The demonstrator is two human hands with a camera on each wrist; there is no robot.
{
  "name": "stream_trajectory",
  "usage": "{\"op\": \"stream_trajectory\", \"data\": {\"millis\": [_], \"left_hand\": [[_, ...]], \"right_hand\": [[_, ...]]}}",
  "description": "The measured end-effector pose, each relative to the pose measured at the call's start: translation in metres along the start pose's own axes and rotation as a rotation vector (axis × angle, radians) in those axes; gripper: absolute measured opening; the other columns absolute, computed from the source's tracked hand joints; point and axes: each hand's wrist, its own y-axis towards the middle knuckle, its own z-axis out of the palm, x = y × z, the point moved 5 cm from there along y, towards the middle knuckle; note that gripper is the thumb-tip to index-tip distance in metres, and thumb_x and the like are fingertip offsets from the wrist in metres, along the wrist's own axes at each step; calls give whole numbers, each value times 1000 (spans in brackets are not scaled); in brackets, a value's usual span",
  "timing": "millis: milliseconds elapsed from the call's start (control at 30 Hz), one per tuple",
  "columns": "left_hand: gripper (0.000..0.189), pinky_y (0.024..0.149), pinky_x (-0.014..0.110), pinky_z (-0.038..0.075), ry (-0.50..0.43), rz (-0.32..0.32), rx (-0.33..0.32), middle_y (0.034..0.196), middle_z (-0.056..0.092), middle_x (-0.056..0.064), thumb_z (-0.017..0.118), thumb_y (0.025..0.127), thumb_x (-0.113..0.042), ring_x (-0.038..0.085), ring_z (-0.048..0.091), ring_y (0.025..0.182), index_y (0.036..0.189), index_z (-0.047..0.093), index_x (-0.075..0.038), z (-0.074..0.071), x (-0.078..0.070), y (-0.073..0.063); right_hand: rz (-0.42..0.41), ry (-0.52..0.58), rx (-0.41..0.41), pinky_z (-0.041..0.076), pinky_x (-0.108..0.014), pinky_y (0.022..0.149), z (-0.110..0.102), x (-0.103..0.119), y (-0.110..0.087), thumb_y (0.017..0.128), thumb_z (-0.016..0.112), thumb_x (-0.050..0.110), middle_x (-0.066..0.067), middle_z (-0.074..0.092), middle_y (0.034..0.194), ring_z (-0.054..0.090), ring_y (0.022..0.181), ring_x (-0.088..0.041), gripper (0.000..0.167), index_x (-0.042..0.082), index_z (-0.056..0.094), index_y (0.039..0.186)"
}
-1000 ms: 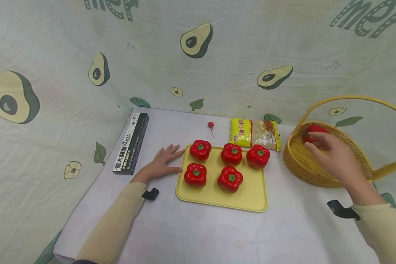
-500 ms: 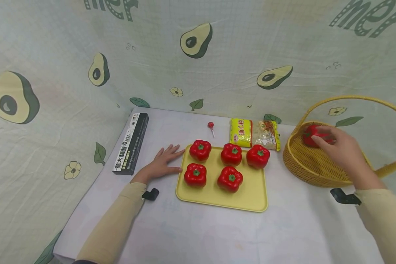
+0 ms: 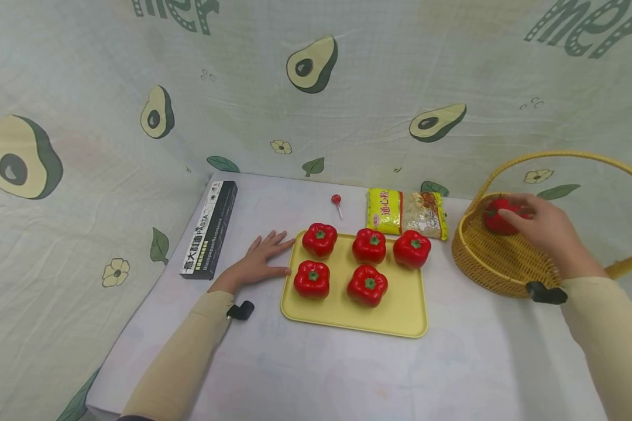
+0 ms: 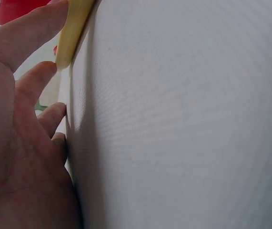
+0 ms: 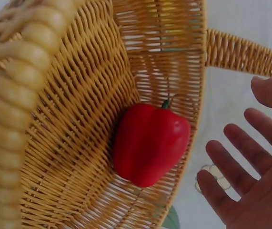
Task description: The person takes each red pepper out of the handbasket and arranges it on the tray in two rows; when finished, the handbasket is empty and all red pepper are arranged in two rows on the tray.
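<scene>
A red bell pepper (image 3: 496, 221) lies inside the wicker basket (image 3: 484, 275) at the right, against its far side. My right hand (image 3: 549, 235) hovers over the basket beside that pepper. In the right wrist view, the fingers of the right hand (image 5: 257, 179) are spread and apart from the bell pepper (image 5: 150, 145). At the left, my left hand (image 3: 258, 262) has its fingers spread and touches the left edge of the yellow tray (image 3: 347, 320). Several more red bell peppers (image 3: 367, 285) stand on the tray, stems up.
A black-and-white pasta box (image 3: 209, 229) lies at the left of the table. Behind the tray are a red lollipop (image 3: 336, 200) and a yellow bag of pasta (image 3: 406, 213). The basket handle (image 3: 569, 154) arches high. A printed cloth hangs behind the table.
My right hand has drawn back to the right over the basket, uncovering more of the bell pepper there. The left hand and the tray have stayed in place.
</scene>
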Motion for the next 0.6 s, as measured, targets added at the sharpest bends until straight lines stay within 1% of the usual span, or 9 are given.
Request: {"op": "stream_trajectory", "data": {"millis": [133,367,500,600], "left_hand": [[83,125,50,-7,12,-2,4,170,19,2,73,88,-52,25,-1,158,159,36,-30,0,2,0],[83,125,47,-8,6,-15,9,170,18,-2,73,89,-52,22,-2,158,159,35,-32,1,3,1],[83,125,47,-8,8,-22,13,170,17,-3,72,89,-52,21,-3,158,159,34,-33,1,3,0],[83,125,47,-8,10,-24,14,170,17,-3,72,89,-53,21,-3,158,160,34,-34,1,2,0]], "right_hand": [[23,19,9,38,-74,95,0,-8,6,100,49,60,-39,42,139,39,125,-56,83,-4,36,150],[58,57,33,32,-77,100,0,-19,15,98,52,63,-41,36,145,32,131,-60,90,-3,30,155],[74,45,57,29,-78,101,2,-24,19,96,54,64,-43,32,146,29,131,-62,94,-4,28,156],[71,37,82,28,-79,102,4,-27,23,96,57,63,-44,29,148,28,131,-62,97,-6,25,156]]}}
